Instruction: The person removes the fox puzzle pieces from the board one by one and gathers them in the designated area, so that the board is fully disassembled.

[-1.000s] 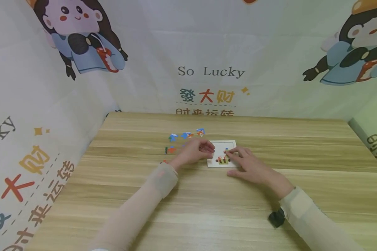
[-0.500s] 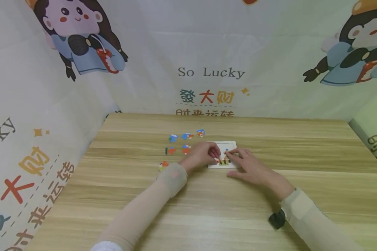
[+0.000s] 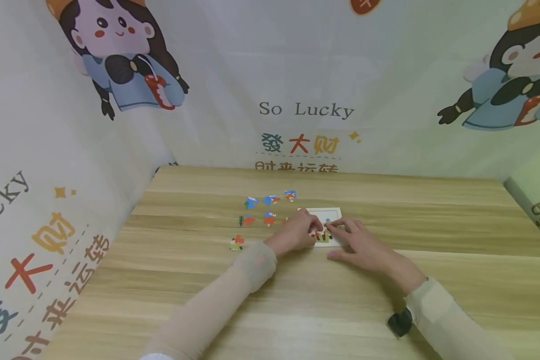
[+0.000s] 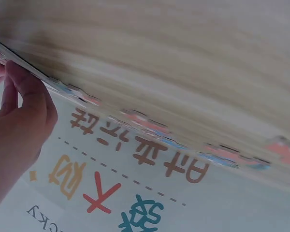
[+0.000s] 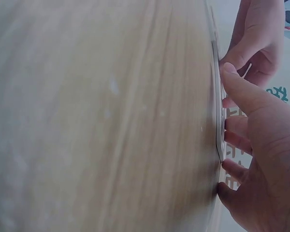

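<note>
A white puzzle board point(image 3: 337, 212) lies flat on the table in the head view. Joined red, yellow and dark puzzle pieces point(image 3: 324, 236) sit in its lower part. My left hand point(image 3: 297, 230) is over the board's left side with curled fingers; the right wrist view shows a thin puzzle piece point(image 5: 247, 70) pinched there. Its printed face is hidden. My right hand point(image 3: 364, 245) rests at the board's right side, fingers extended and thumb apart. Its fingertips touch the board near a small blue spot point(image 3: 327, 220).
Loose puzzle pieces lie left of the board, among them a blue one point(image 3: 251, 202), an orange one point(image 3: 249, 220) and a green-and-orange one point(image 3: 236, 243). The wooden table point(image 3: 162, 300) ends at a printed cloth backdrop point(image 3: 306, 70). A black object point(image 3: 400, 322) is at the right wrist.
My left hand has moved right and slightly toward me, from the board's left edge to the joined pieces, uncovering loose pieces behind it. The right hand stays on the board.
</note>
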The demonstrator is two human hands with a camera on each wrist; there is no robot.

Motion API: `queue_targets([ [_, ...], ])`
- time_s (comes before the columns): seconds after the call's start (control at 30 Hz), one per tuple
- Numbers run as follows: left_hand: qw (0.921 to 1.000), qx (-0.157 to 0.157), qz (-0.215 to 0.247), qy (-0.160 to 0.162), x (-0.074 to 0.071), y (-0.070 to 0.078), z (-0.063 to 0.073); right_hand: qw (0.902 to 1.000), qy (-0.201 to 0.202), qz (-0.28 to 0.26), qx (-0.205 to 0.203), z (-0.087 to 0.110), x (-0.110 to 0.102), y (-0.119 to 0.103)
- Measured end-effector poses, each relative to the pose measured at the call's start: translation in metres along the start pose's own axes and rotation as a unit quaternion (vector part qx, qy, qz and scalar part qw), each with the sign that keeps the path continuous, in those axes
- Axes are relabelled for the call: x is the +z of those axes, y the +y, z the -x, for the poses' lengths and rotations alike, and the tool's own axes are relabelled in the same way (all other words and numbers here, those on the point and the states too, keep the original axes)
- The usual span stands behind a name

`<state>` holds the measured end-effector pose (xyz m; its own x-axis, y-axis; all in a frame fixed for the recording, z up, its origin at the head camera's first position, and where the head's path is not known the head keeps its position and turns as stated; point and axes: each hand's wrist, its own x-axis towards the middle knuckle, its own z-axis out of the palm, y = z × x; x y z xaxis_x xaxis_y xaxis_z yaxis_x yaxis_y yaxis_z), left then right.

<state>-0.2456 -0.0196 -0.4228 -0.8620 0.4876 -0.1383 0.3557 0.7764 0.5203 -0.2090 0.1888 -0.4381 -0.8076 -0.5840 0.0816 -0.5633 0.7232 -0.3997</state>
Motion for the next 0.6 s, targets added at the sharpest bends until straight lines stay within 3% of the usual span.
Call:
queue_targets([
  [0.27, 0.9993, -0.014, 0.035, -0.002, 0.000, -0.004, -0.004, 1.0000, -0.006, -0.004, 0.004, 0.001, 0.003, 0.001],
  [0.6, 0.9969, -0.027, 0.054, -0.050, -0.014, 0.000, -0.010, 0.9998, 0.001, -0.019, 0.005, -0.001, 0.003, 0.003],
])
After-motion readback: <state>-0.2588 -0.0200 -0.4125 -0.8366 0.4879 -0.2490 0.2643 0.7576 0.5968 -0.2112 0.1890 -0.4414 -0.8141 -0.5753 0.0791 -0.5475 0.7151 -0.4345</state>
